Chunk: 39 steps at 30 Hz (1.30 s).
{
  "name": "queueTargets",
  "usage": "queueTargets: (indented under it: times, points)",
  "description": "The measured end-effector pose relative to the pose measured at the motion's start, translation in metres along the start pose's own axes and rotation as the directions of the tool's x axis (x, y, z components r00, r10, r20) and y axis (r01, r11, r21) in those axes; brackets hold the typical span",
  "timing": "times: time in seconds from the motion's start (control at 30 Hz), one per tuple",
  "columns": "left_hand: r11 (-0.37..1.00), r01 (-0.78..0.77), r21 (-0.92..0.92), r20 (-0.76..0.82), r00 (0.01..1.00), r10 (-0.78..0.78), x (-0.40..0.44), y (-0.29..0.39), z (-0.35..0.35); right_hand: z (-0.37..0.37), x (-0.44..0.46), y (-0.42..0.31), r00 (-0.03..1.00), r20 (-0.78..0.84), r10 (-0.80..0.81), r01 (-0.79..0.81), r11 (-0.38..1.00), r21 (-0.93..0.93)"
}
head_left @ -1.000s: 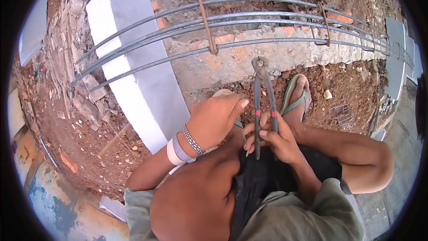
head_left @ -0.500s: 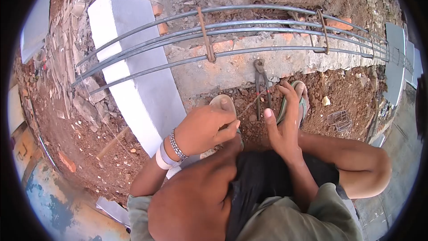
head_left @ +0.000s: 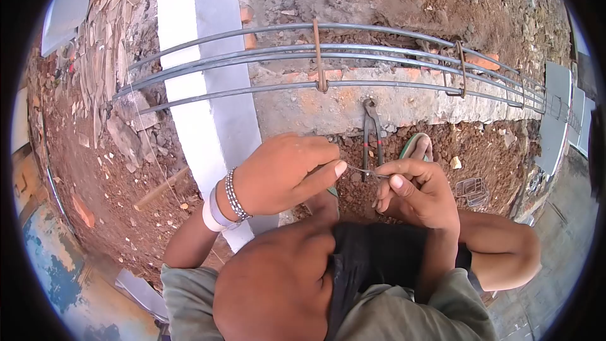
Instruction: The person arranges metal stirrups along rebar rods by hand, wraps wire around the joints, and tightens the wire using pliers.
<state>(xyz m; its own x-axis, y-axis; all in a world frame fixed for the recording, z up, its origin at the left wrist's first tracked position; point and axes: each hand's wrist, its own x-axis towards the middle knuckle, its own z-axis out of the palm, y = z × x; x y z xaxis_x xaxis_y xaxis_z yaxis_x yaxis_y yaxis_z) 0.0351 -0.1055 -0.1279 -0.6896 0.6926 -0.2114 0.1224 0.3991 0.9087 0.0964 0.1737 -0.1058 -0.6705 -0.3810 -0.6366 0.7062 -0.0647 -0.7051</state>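
Note:
A short, thin wire (head_left: 358, 169) stretches between the fingertips of my two hands. My left hand (head_left: 284, 173), with a beaded bracelet and a pale band at its wrist, pinches one end. Thumb and forefinger of my right hand (head_left: 424, 191) close on the other end. Just beyond the wire, pincers (head_left: 370, 110) with red marks on their dark handles lie with the jaws on the concrete ledge and the handles over the soil. Farther out, long steel bars (head_left: 265, 89) run across the view, joined by rusty stirrups (head_left: 319, 57).
A white-painted post (head_left: 214, 101) lies beneath the bars on the left. Several small wire stirrups (head_left: 470, 191) rest on the soil at right. A wooden stick (head_left: 161, 188) lies at left. Grey panels (head_left: 555, 113) stand at the far right; broken brick and rubble surround the ledge.
My right hand, spread open before, has come to the wire and now pinches it. My left hand keeps its pinch. The view has shifted slightly, so the bars appear lower and farther right.

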Motion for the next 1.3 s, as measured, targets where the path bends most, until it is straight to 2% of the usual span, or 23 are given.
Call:
queueTargets:
  times: [0.03,0.07,0.17,0.23,0.4,0.47,0.53,0.57,0.6,0.63,0.67,0.77,0.87,0.9,0.97,1.07,1.17,1.27,1.3]
  points:
    - [0.989,0.067,-0.133,-0.028,0.997,-0.071,0.000,-0.002,0.004,0.002,0.001,0.000,1.000,0.001,-0.001,0.001,0.998,-0.059]
    - [0.955,0.128,-0.266,-0.047,0.988,-0.145,0.000,-0.005,0.007,0.006,0.003,-0.001,1.000,-0.009,-0.024,0.023,0.999,-0.035]
    - [0.882,0.237,-0.408,-0.040,0.960,-0.277,-0.002,-0.011,0.012,0.017,0.006,-0.003,0.998,-0.052,-0.046,0.047,0.999,0.024]
    - [0.863,0.262,-0.433,-0.019,0.954,-0.299,-0.002,-0.010,0.008,0.017,0.010,-0.003,0.997,-0.083,-0.006,0.009,0.999,0.039]
    - [0.845,0.278,-0.457,0.089,0.959,-0.268,-0.001,-0.006,-0.005,0.016,0.006,-0.027,0.995,-0.078,-0.062,0.049,0.986,-0.159]
    - [0.881,0.295,-0.370,0.151,0.955,-0.256,0.005,0.002,-0.023,0.017,0.005,-0.033,0.990,-0.093,-0.102,0.079,0.971,-0.226]
    - [0.978,0.210,-0.010,0.063,0.976,-0.209,0.012,0.008,-0.044,0.019,0.008,-0.037,0.979,-0.115,-0.167,0.132,0.956,-0.263]
    - [0.970,0.168,0.178,0.027,0.984,-0.176,0.016,0.009,-0.053,0.020,0.010,-0.040,0.951,-0.191,-0.242,0.184,0.943,-0.278]
    - [0.962,0.111,0.251,-0.181,0.981,-0.066,0.020,0.007,-0.058,0.022,0.014,-0.044,0.911,-0.268,-0.314,0.232,0.926,-0.296]
    - [0.941,0.068,0.330,-0.371,0.927,0.063,0.026,0.005,-0.063,0.024,0.018,-0.048,0.858,-0.341,-0.383,0.277,0.906,-0.320]
    - [0.911,0.045,0.409,-0.531,0.824,0.198,0.032,0.001,-0.067,0.029,0.024,-0.051,0.773,-0.425,-0.471,0.259,0.846,-0.466]
    - [0.648,0.043,0.760,-0.518,0.643,0.565,0.066,-0.044,-0.087,0.043,0.037,-0.061,0.739,-0.443,-0.507,0.075,0.716,-0.694]
    - [0.865,0.180,0.469,-0.511,0.854,0.099,0.075,-0.053,-0.086,0.047,0.055,-0.059,0.657,-0.422,-0.624,0.106,0.632,-0.768]
    - [0.859,0.146,0.491,-0.492,0.860,0.135,0.079,-0.059,-0.086,0.048,0.060,-0.060,0.631,-0.407,-0.661,0.112,0.596,-0.795]
    - [0.843,0.078,0.533,-0.449,0.870,0.203,0.087,-0.069,-0.087,0.049,0.065,-0.065,0.652,-0.376,-0.658,0.119,0.579,-0.807]
    - [0.879,0.132,0.458,-0.351,0.935,0.042,0.091,-0.066,-0.097,0.049,0.077,-0.068,0.668,-0.338,-0.663,0.111,0.538,-0.836]
    - [0.888,0.082,0.452,-0.348,0.933,0.091,0.095,-0.073,-0.100,0.052,0.097,-0.067,0.656,-0.300,-0.693,0.112,0.482,-0.869]
    - [0.873,0.130,0.469,-0.286,0.958,0.011,0.096,-0.070,-0.107,0.052,0.122,-0.060,0.618,-0.218,-0.756,0.157,0.390,-0.907]
    - [0.853,0.209,0.478,-0.261,0.961,-0.089,0.097,-0.066,-0.110,0.052,0.130,-0.059,0.598,-0.184,-0.780,0.179,0.354,-0.918]
